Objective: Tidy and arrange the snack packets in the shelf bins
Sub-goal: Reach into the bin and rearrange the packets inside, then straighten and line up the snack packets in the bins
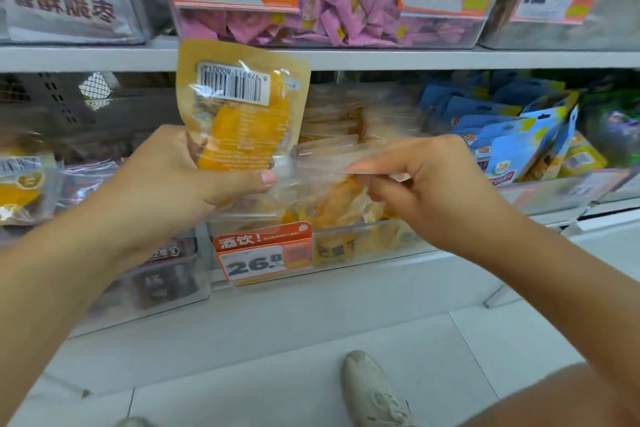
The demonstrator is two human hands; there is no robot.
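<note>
Right now the shelf (381, 59) fills most of what I see, with clear bins on two levels. Up top sits a bin of pink sachets (346, 10); on my level the blue packets (512, 139) lean in the bin to the right, and the mango bin (363, 243), with its 26.8 price tag (265, 253), is straight ahead.

My left hand (180, 177) grips one orange mango packet (239, 107) by its lower end, fingers and thumb curled round it, holding it upright above the bin with the barcode sticker facing me. My right hand (426, 184) is down at the packets in the bin (332, 149), fingertips pinched together on a clear packet edge, though motion blur hides exactly which one.

I reckon the risk is that tugging one slick packet drags its neighbours over the bin's low front lip. My one-handed hold on the raised packet could also slip.
</note>
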